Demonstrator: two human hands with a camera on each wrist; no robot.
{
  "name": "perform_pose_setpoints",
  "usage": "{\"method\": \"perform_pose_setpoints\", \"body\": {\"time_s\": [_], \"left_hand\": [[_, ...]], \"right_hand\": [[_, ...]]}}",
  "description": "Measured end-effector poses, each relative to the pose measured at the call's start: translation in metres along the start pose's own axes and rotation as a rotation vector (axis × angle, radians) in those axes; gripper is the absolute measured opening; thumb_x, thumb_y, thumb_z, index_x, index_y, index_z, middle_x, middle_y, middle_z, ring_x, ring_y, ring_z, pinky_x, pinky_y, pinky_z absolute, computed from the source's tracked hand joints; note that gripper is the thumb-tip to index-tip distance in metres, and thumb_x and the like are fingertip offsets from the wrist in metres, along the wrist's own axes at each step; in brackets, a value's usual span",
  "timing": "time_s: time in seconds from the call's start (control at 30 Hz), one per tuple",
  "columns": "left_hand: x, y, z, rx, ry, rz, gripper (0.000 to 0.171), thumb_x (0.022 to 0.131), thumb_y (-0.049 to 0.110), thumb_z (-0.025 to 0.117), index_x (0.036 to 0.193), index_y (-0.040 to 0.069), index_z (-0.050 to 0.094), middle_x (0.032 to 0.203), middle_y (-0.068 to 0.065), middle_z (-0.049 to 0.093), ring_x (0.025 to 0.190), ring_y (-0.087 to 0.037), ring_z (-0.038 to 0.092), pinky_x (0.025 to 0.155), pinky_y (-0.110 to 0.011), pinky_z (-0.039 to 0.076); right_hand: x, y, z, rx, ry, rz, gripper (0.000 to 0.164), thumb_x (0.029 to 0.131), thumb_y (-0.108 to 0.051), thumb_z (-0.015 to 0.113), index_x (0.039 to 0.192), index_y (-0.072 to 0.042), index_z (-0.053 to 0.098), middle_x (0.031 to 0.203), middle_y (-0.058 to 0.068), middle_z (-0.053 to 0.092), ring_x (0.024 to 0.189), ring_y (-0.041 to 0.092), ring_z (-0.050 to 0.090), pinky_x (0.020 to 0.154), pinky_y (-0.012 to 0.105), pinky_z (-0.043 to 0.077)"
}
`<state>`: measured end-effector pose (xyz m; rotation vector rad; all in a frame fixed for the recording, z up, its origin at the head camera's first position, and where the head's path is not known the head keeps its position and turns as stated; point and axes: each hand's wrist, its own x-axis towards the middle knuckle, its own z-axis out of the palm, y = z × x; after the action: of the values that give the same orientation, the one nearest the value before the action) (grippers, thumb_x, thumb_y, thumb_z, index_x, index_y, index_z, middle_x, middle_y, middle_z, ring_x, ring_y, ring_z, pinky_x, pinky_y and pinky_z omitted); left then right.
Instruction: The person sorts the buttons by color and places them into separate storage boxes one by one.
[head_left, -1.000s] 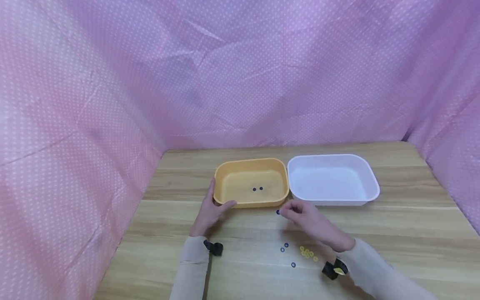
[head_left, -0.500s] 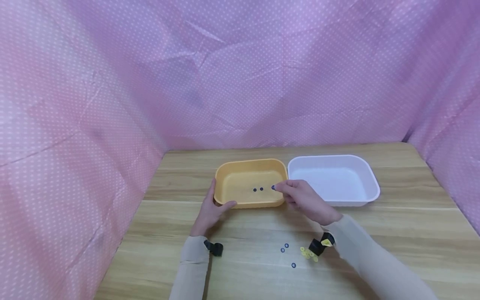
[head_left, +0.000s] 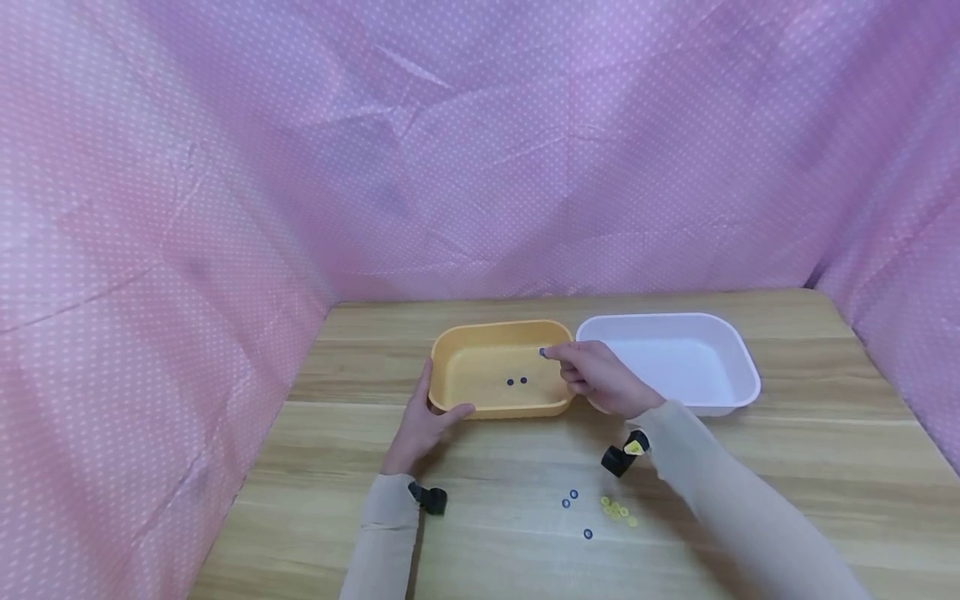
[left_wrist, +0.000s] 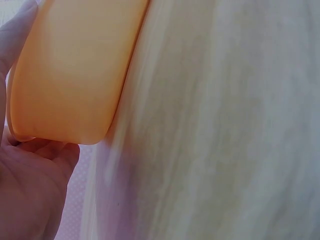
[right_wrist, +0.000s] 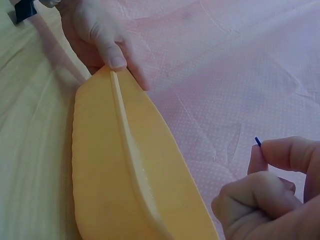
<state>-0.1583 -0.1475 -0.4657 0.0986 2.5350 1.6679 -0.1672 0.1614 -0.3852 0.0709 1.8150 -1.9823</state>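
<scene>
over the right end of the orange tray on the wooden surface, the right hand pinches a small blue ring between thumb and forefinger; the right wrist view shows it edge-on, sticking out past the fingertips. the left hand grips the tray's near left corner, thumb on the near rim, fingers along the left end wall. two blue rings lie on the tray's floor, just beside each other.

the step in hand looks to be putting this ring in with those two. to do it well, i would lower the fingertips inside the walls before parting them, so that so light a piece drops flat and does not bounce or roll. a little further left, away from the right rim, would be safer, as the white tray stands close against that side. the left hand's hold should be steady but light: too much squeeze could tip or slide the tray.

for later pinches, the three loose blue rings on the near part of the surface sit left of the yellow rings, apart enough to be taken singly by the edges.
</scene>
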Motion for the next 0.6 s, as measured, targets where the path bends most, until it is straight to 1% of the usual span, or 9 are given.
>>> {"method": "perform_pose_setpoints", "body": {"time_s": [0.13,0.2,0.3,0.33,0.43,0.47,0.6], "left_hand": [[0.0,-0.001,-0.001,-0.001,0.001,-0.007,0.121,0.072,0.044,0.084,0.158,0.018,0.002,0.161,0.002,0.008,0.144,-0.018,0.021,0.116,-0.036,0.023],[0.0,-0.001,-0.001,-0.006,0.002,-0.006,0.122,0.072,0.044,0.085,0.158,0.02,0.002,0.162,0.002,0.008,0.144,-0.019,0.022,0.115,-0.036,0.023],[0.0,0.0,-0.001,-0.016,-0.001,0.013,0.122,0.072,0.042,0.085,0.158,0.017,0.002,0.162,-0.001,0.008,0.144,-0.02,0.022,0.115,-0.036,0.024],[0.001,0.0,-0.001,-0.019,-0.002,0.02,0.121,0.072,0.041,0.085,0.158,0.016,0.002,0.162,-0.002,0.008,0.144,-0.021,0.023,0.115,-0.036,0.024],[0.003,0.0,0.0,-0.026,-0.013,0.026,0.12,0.074,0.035,0.085,0.157,0.013,0.001,0.162,-0.004,0.007,0.143,-0.022,0.023,0.115,-0.036,0.024],[0.003,0.001,0.0,-0.025,-0.015,0.019,0.119,0.075,0.033,0.085,0.157,0.013,0.001,0.162,-0.004,0.007,0.143,-0.022,0.023,0.115,-0.035,0.023],[0.004,0.001,-0.001,-0.034,-0.039,0.003,0.118,0.077,0.027,0.084,0.157,0.012,-0.002,0.162,-0.007,0.005,0.144,-0.025,0.021,0.116,-0.036,0.021]], "right_hand": [[0.008,-0.002,0.001,-0.013,0.003,0.001,0.021,0.093,-0.023,0.064,0.088,-0.006,0.054,0.06,-0.003,0.034,0.051,0.01,0.031,0.047,0.02,0.026],[0.011,-0.003,0.002,-0.03,0.0,0.001,0.022,0.092,-0.024,0.064,0.084,-0.007,0.052,0.06,-0.002,0.033,0.051,0.011,0.031,0.048,0.021,0.027],[0.016,-0.004,0.002,-0.062,0.0,-0.003,0.026,0.092,-0.024,0.065,0.078,-0.007,0.049,0.059,-0.001,0.032,0.051,0.012,0.03,0.048,0.022,0.027],[0.017,-0.004,0.002,-0.07,-0.001,-0.003,0.025,0.092,-0.023,0.065,0.078,-0.007,0.051,0.059,-0.002,0.032,0.051,0.012,0.029,0.047,0.021,0.026],[0.02,-0.006,0.003,-0.1,0.0,-0.001,0.02,0.092,-0.023,0.064,0.083,-0.005,0.059,0.06,-0.002,0.032,0.051,0.011,0.028,0.046,0.021,0.025],[0.021,-0.006,0.003,-0.113,-0.002,0.0,0.02,0.092,-0.023,0.064,0.085,-0.005,0.06,0.06,-0.003,0.032,0.051,0.011,0.028,0.046,0.02,0.025],[0.026,-0.007,0.002,-0.138,0.002,0.019,0.02,0.092,-0.023,0.063,0.089,-0.003,0.06,0.058,-0.003,0.032,0.051,0.011,0.029,0.047,0.021,0.026]]}}
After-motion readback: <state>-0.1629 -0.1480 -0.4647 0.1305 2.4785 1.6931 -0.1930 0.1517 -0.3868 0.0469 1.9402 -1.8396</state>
